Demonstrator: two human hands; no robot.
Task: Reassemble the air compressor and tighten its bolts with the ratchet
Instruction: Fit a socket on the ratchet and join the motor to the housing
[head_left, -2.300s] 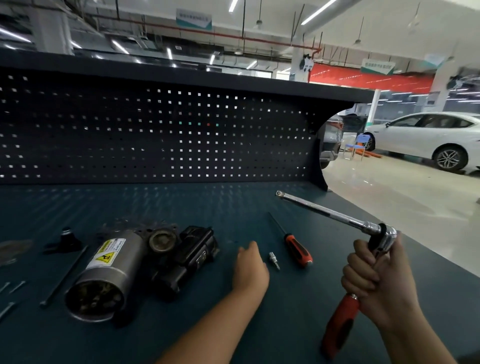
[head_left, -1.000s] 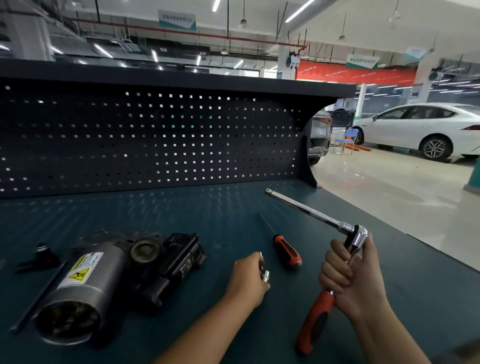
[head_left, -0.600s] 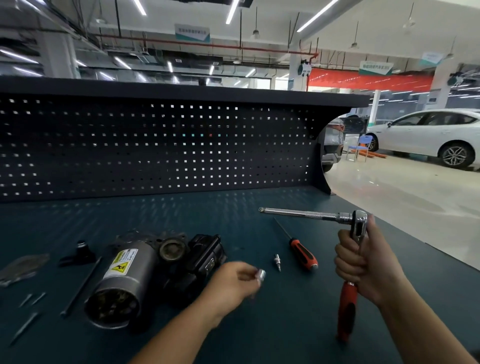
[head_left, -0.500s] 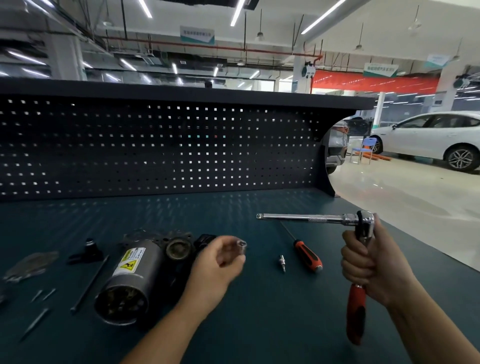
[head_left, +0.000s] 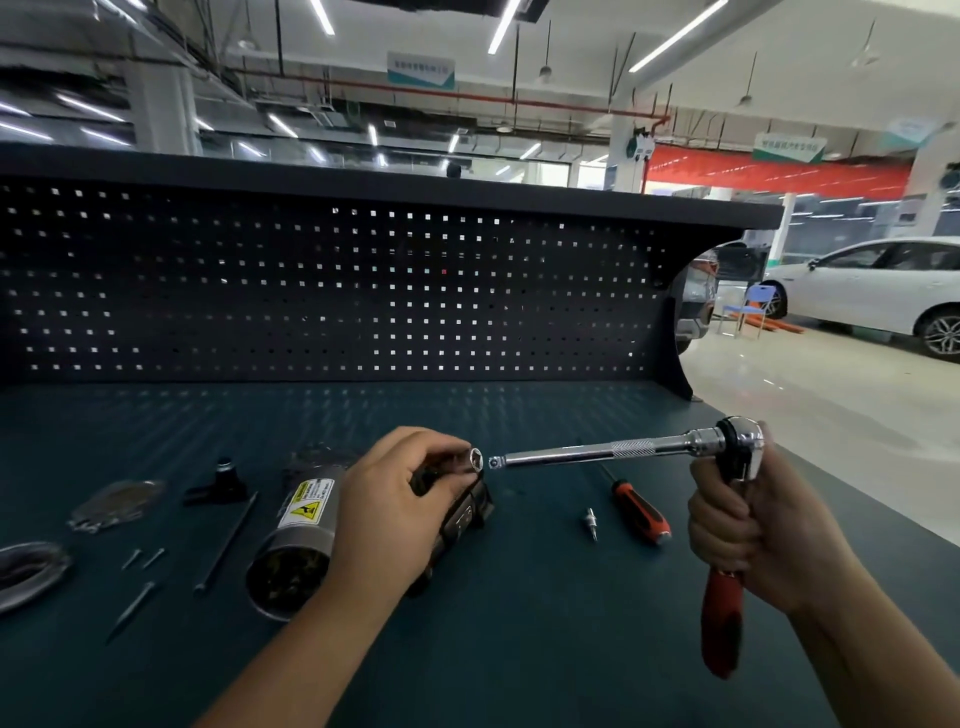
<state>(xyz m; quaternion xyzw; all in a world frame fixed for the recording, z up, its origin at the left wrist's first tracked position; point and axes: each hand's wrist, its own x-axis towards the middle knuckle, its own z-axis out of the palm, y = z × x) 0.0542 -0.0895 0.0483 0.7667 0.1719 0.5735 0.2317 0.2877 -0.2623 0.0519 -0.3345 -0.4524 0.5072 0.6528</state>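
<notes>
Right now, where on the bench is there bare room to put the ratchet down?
Bare bench from compressor to screwdriver, down to the near edge. Also the strip below the pegboard. Crowded left of compressor: rod, loose screws.

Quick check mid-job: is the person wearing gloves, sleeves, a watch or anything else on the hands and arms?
No. The left hand and right hand are both bare, with no gloves, rings or tape visible. The left forearm and right forearm are bare to the frame's edge: no sleeve, watch or wristband shows.
</notes>
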